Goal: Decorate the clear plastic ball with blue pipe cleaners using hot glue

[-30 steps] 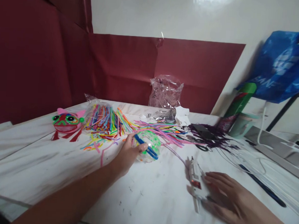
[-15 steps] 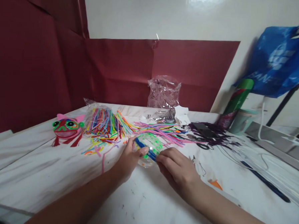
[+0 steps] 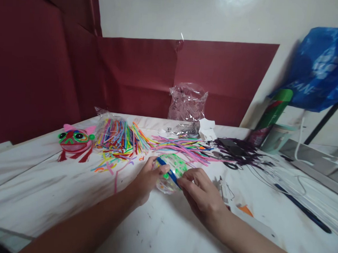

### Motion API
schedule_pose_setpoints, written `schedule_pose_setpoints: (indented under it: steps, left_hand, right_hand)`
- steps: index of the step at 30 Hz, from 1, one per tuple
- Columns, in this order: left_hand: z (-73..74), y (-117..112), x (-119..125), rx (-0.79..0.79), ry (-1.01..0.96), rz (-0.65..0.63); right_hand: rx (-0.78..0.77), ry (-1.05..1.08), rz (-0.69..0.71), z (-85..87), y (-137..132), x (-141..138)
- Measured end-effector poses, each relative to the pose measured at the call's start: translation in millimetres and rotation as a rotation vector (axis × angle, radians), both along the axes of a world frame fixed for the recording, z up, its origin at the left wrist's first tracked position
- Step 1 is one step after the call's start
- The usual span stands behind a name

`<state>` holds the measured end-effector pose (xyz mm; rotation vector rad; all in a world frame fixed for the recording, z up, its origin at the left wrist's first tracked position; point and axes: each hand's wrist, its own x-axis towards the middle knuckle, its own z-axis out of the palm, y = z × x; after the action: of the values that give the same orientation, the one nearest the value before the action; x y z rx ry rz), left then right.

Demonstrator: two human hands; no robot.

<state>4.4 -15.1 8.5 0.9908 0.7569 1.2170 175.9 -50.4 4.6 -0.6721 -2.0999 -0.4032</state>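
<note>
Behind everything, the dark red paper [image 3: 137, 75] is just where it was, and the marbled table [image 3: 69, 196] below it is holding steady too. On its far side sits the bagged bundle of coloured strips [image 3: 117, 135], no shift there, and to its left the pink-eared figure [image 3: 76, 142] with red tassels, also untouched.

Now the hands, and here's the change! A second ago the right hand [image 3: 201, 194] was out at the side, by the glue gun; half a second later it had crossed to the ball, and there it stays. The left hand [image 3: 148, 180] hasn't let go: its grip is closed round the ball's left side, thumb pressed over the front. The right-hand grip is drawn in to a narrow pinch, fingertips at the lower end of the blue strip, apparently holding it.

And the clear ball [image 3: 177, 167] itself, green-spotted, is between the two hands, over the middle of the table. The glue gun [image 3: 224, 190] lies beyond the right wrist, nobody on it, so I'd judge this a fingers-only moment. An orange piece [image 3: 246, 210] shows just beside it.

Smallest of all, the blue strip [image 3: 172, 175]: slanting across the ball, its strands looking closer together than half a second ago, though blur leaves that uncertain.
</note>
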Motion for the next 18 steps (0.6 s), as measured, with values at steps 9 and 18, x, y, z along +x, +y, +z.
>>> schedule_pose_setpoints:
  steps: [9,18]
  left_hand:
    - [-4.4,-1.1,1.3,-0.062,0.129,-0.061]
    - [-7.8,-2.6,3.4,-0.066,0.191,0.023]
  right_hand:
    - [-0.063,-0.07,-0.049,-4.6,3.7,4.0]
    - [-0.042,-0.082,-0.008,-2.5,1.4,1.2]
